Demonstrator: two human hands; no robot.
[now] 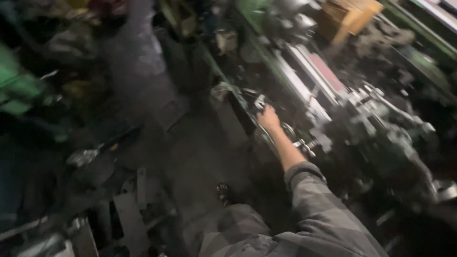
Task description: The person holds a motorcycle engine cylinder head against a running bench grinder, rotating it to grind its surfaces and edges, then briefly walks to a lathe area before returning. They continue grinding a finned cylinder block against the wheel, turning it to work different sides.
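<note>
Grey checked sleeve, right arm stretched straight out, hand (269,119) on a green lathe's (333,109) small control, grip's closure unclear through blur.

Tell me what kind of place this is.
Most likely a machine shop. A long green metal-working machine, probably a lathe, runs along the right side; the person's right hand rests on its front edge. Metal pieces lie scattered on the dark floor.
</note>
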